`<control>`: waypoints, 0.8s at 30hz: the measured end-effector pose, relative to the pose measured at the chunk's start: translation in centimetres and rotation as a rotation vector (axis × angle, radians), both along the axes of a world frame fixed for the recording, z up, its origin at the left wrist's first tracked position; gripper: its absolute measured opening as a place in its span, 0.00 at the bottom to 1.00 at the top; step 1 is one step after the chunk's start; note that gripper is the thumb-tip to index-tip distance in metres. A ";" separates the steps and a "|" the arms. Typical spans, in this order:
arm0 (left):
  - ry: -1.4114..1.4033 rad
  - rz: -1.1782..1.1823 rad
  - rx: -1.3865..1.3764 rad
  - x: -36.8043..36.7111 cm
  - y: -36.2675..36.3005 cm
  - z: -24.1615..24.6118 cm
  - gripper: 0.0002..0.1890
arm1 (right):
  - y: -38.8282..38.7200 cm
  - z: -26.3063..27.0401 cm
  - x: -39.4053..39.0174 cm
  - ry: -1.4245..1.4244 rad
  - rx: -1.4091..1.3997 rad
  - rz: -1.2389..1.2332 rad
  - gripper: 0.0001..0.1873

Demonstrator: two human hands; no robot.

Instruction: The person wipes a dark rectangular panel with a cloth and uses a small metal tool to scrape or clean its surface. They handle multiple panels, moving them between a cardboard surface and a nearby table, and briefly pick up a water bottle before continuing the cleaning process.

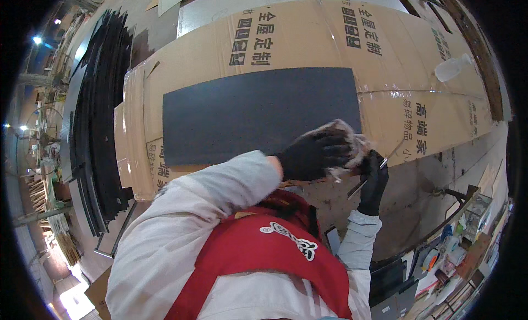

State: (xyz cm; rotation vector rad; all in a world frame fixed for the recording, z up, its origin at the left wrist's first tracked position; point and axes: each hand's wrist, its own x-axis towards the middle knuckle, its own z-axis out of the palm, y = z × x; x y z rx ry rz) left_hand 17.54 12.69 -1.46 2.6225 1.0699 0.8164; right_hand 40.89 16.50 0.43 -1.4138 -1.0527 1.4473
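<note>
A dark grey rectangular panel [255, 113] lies flat on printed cardboard [305, 39] before me. My left hand [315, 155], in a black glove, reaches across the panel's near right corner and is closed on a crumpled, greyish rag [350, 148]. Just right of it, my right hand [373, 184], gloved in black too, grips a thin metal tool [384, 162]. This tool slants up to the right past the panel's edge; its exact kind is unclear. The rag's right end meets the fingers of my right hand, and part of the panel's near edge is hidden by my left arm.
A translucent plastic bottle [449, 69] lies at the far right of the cardboard. Many long dark panels are stacked [103, 97] on the left. Cluttered goods [449, 254] and further dark panels [390, 278] stand low on the right.
</note>
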 end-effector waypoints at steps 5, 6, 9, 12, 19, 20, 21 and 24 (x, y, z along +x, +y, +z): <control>0.171 0.538 -0.172 -10.2 -7.6 3.3 0.25 | 0.2 0.3 0.0 -0.035 -0.087 -0.053 0.17; 0.220 0.610 -0.235 -10.6 -7.5 3.7 0.26 | 0.2 0.3 0.0 -0.026 -0.072 -0.061 0.16; 0.208 0.525 -0.300 -6.4 -5.9 3.0 0.27 | 0.2 0.1 0.1 -0.044 -0.080 -0.035 0.16; 0.062 0.235 -0.040 1.9 -0.7 -0.4 0.27 | 0.4 -0.1 0.5 0.005 -0.133 -0.031 0.14; -0.036 0.537 -0.120 -3.2 4.6 3.5 0.28 | 0.5 0.0 0.9 -0.030 -0.151 -0.057 0.16; 0.087 0.772 -0.095 -6.9 5.3 4.8 0.27 | 0.5 0.1 0.7 -0.074 -0.116 -0.044 0.16; -0.179 0.898 -0.325 -9.2 5.5 5.5 0.25 | 0.5 0.2 0.6 -0.074 -0.108 -0.046 0.17; 0.187 0.713 -0.103 -10.1 4.9 5.0 0.24 | 0.6 0.4 0.4 -0.049 -0.119 -0.040 0.17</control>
